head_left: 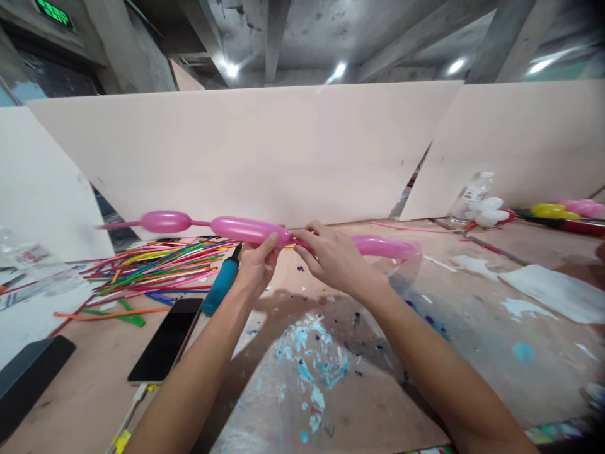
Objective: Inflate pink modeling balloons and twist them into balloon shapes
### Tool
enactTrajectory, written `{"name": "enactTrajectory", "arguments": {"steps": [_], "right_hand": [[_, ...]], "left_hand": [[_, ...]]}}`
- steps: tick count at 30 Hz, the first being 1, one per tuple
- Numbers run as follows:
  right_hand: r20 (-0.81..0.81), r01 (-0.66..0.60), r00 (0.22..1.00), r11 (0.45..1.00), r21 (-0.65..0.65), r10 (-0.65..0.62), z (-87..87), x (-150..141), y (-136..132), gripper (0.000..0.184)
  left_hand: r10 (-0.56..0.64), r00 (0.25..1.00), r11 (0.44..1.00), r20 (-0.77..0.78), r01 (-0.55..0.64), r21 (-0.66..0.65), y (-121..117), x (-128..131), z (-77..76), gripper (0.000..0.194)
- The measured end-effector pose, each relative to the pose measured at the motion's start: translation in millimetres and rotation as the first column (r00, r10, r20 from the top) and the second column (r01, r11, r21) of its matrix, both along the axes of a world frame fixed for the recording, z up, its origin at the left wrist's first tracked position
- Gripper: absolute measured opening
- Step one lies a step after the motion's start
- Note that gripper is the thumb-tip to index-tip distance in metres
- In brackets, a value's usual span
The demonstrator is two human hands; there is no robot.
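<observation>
The person's left hand [259, 261] pinches a long pink balloon [243, 229], raised above the table [416, 384] before a pale panel [265, 151]; the right hand [328, 255] closes its fingers on it at a narrow twist. A teal pump [222, 285], a phone [165, 340] and uninflated balloons [163, 268] lie to the left.

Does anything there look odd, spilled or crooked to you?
Yes. On the tabletop, nearer the camera than the pink balloon, light-blue patches lie broken and speckled, like spilled or flaking paint. Behind, a slanted gap parts two pale panels, as if one stands askew.
</observation>
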State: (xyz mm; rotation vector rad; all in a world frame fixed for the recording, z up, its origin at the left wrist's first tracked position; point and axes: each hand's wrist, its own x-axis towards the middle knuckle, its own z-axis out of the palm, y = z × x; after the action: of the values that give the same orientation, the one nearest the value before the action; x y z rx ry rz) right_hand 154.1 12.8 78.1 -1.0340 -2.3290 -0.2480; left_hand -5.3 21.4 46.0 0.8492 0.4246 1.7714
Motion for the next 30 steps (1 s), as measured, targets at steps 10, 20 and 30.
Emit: {"name": "enactTrajectory", "arguments": {"steps": [10,20,30], "right_hand": [[0.006,0.012,1.0,1.0,-0.002,-0.012,-22.3,-15,14,0.037],[0.07,-0.156,0.986,0.986,0.067,0.151,-46.6,-42,4,0.028],[0.121,-0.186,0.976,0.982,0.045,0.179,-47.0,-37,13,0.021]], "left_hand": [[-0.126,0.98,0.984,0.154,0.143,-0.105,3,-6,-1.9,0.03],[0.007,0.956,0.977,0.293,0.055,-0.205,1,-1,-1.2,0.049],[-0.076,0.977,0.983,0.2,0.107,-0.149,9,-32,5.8,0.023]]}}
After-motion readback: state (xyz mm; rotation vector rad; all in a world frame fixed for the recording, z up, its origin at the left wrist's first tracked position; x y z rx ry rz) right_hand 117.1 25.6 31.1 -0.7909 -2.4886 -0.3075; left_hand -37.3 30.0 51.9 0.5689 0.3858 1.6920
